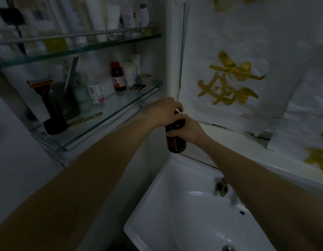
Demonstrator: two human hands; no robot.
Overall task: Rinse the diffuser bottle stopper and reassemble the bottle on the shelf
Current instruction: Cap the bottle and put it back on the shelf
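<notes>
Hands first: my right hand (188,128) is wrapped tight round the upper body of the dark amber diffuser bottle (176,140), and my left hand (164,110) is cupped over its neck with the fingers curled down, closed on something at the mouth. I take that to be the stopper, but it is hidden under the palm and I cannot confirm it. I hold the bottle upright in the air, above the back left corner of the white sink (175,187) and just off the right end of the lower glass shelf (121,113), touching neither. The step reads as working the stopper at the neck, pulling it out or seating it. To do it well I would keep the right grip steady and the bottle vertical so nothing spills, twist the stopper gently rather than yank it, and stay over the basin in case it slips. By count: one diffuser bottle, one sink with one tap (221,186), two glass shelves, one red-capped brown bottle (117,77), one white cup (130,72) and one orange razor (42,84) on the lower shelf. The upper shelf (81,48) carries a row of tubes too blurred to count.
</notes>
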